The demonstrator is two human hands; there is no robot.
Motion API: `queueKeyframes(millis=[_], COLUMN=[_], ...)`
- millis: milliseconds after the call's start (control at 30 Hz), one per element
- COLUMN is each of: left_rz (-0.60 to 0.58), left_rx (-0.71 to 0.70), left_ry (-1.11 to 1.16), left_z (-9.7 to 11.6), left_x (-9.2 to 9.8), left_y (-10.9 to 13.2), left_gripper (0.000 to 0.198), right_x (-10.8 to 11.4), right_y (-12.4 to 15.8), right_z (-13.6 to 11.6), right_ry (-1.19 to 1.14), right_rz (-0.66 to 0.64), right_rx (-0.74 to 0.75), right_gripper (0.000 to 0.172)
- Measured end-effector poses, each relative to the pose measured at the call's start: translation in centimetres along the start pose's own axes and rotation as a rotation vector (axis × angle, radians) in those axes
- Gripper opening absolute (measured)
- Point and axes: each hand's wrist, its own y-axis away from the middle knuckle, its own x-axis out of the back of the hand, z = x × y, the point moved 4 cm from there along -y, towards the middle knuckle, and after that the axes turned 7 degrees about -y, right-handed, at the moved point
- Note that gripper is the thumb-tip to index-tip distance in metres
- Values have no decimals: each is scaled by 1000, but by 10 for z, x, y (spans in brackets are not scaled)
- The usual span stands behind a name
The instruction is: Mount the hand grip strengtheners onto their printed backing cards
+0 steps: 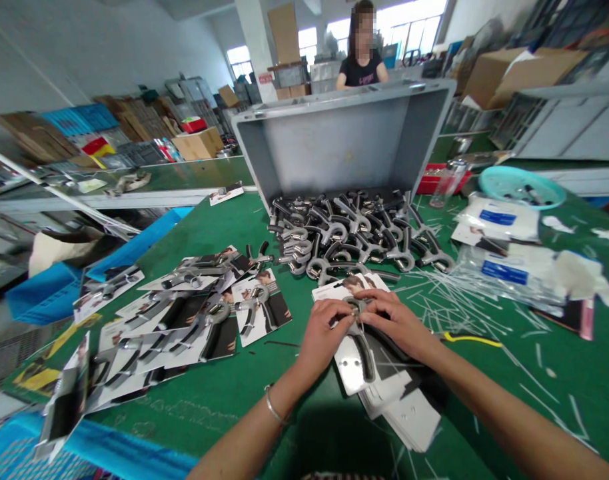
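In front of me a grey-and-black hand grip strengthener lies on a printed backing card, on top of a stack of cards. My left hand is closed, thumb and fingers pinching at the strengthener's spring end. From the other side my right hand is closed at the same spot, fingertips close to the left ones. Any thin tie between the fingertips is too small to make out. Beyond my hands, a heap of loose strengtheners spills from a tipped grey crate.
Carded strengtheners pile up on the left. White cable ties lie scattered on the right, beside yellow-handled pliers. Plastic bags and a turquoise basin sit farther right. A person is behind the crate.
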Motion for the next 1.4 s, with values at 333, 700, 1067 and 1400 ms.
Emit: queueKeyframes(millis=[333, 700, 1067, 1400], left_rz=[14, 44, 80, 96], left_rx=[38, 73, 63, 81], left_ry=[42, 62, 82, 102], left_z=[-1, -2, -2, -2], left_x=[-3, -3, -3, -5], left_y=[-2, 2, 6, 4], left_gripper=[4, 3, 4, 4], right_x=[-2, -1, 0, -4], right_y=[8, 3, 3, 4], right_z=[-4, -4, -1, -13], right_ry=[2, 13, -4, 23], right_rz=[-186, -198, 64, -205], right_rx=[23, 37, -1, -28], right_gripper=[27, 29, 28, 32])
